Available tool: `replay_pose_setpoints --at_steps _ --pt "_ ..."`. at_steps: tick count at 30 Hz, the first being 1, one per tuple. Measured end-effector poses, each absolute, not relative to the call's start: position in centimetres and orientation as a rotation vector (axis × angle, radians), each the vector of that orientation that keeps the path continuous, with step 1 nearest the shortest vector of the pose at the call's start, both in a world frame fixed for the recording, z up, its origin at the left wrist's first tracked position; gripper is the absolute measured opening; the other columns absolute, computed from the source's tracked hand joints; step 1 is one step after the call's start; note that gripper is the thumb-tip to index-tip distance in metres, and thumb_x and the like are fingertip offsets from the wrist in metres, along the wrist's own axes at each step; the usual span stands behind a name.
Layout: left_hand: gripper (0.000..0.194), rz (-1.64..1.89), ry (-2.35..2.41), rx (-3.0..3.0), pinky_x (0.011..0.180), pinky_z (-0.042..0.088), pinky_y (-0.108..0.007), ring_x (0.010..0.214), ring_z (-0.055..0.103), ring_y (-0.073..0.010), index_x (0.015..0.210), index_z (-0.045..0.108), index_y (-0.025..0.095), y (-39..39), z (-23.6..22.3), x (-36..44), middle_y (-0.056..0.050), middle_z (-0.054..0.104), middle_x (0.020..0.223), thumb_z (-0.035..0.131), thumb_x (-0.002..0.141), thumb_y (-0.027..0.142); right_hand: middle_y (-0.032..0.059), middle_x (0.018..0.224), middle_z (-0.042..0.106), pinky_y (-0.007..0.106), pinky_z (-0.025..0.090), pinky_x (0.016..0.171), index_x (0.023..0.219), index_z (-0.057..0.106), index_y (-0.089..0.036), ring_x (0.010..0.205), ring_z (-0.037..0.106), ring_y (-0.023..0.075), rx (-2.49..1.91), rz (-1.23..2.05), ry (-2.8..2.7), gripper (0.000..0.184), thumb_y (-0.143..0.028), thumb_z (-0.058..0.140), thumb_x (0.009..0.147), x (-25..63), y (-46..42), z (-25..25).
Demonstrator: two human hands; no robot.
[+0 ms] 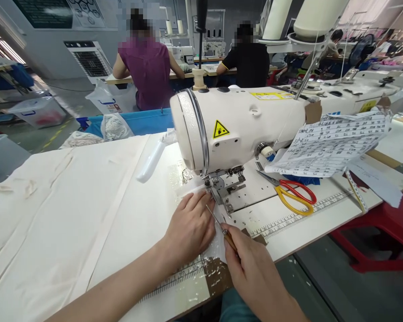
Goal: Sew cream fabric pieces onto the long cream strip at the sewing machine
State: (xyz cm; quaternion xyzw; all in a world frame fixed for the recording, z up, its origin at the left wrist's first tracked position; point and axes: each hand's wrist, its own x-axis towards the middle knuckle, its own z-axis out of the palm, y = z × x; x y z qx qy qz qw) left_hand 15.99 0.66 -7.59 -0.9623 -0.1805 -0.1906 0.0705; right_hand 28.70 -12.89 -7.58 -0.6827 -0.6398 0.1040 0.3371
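Observation:
My right hand (255,273) is closed around the wooden handle of an awl (229,239), whose thin metal shaft points up and left toward my left hand. My left hand (191,221) bends over a strip of white fabric (218,246), its fingers closed on it just in front of the needle area. Part of that fabric is hidden beneath the hand. The white sewing machine (235,129) stands right behind both hands, with its metal presser foot and plate (226,190) beside my left fingertips.
Red-and-yellow-handled scissors (293,194) lie right of the needle plate. A handwritten sheet (332,143) leans farther right. White cloth (70,201) covers the table's left side. A ruler tape (298,219) runs along the front edge. Two people sit at machines ahead; a red stool (383,237) stands right.

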Motion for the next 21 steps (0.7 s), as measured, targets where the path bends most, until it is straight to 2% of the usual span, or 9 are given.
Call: replay_pose_setpoints --at_steps 6,9,11,15,21 --pt "0.042 -0.547 -0.557 -2.87 0.106 0.038 -0.049 0.126 0.052 -0.0318 0.125 0.062 0.003 0.7 -8.1 16.0 -0.017 0.061 0.131 0.037 0.097 0.02 0.0155 0.101 0.077 0.033 0.06 0.056 0.12 0.062 -0.008 0.077 0.075 0.026 -1.789 0.261 -1.69 0.038 -0.012 0.034 0.094 29.6 -14.0 -7.2" --pt "0.041 -0.537 -0.552 -2.88 0.107 0.037 -0.05 0.126 0.052 -0.0322 0.125 0.062 0.004 0.9 -8.1 15.9 -0.016 0.061 0.131 0.038 0.096 0.019 0.0142 0.107 0.076 0.03 0.061 0.062 0.123 0.061 -0.01 0.083 0.076 0.024 -1.815 0.258 -1.64 0.036 -0.018 0.037 0.098 30.7 -14.9 -7.4" --pt "0.042 -0.542 -0.562 -2.893 0.108 0.037 -0.05 0.126 0.052 -0.0317 0.126 0.062 0.005 0.7 -8.1 15.9 -0.016 0.061 0.132 0.038 0.097 0.023 0.0117 0.101 0.077 0.028 0.06 0.062 0.122 0.061 -0.013 0.08 0.075 0.0222 -1.819 0.265 -1.576 0.034 -0.024 0.038 0.1 31.4 -15.4 -7.7" --pt "0.043 -0.545 -0.593 -2.885 0.108 0.036 -0.049 0.126 0.052 -0.0305 0.126 0.061 0.005 0.1 -8.1 16.1 -0.016 0.062 0.13 0.036 0.1 0.029 0.0009 0.07 0.07 0.023 0.052 0.049 0.123 0.062 -0.019 0.055 0.066 0.018 -1.834 0.409 -1.44 0.034 -0.034 0.039 0.103 32.5 -15.9 -7.9" --pt "0.043 -0.491 -0.547 -2.862 0.109 0.035 -0.047 0.125 0.052 -0.0298 0.129 0.059 0.004 -0.1 -8.0 16.0 -0.017 0.061 0.132 0.036 0.098 0.022 -0.0003 0.07 0.068 0.023 0.049 0.052 0.121 0.064 -0.021 0.057 0.063 0.0178 -1.871 0.584 -1.304 0.033 -0.038 0.043 0.102 32.6 -16.0 -7.1"
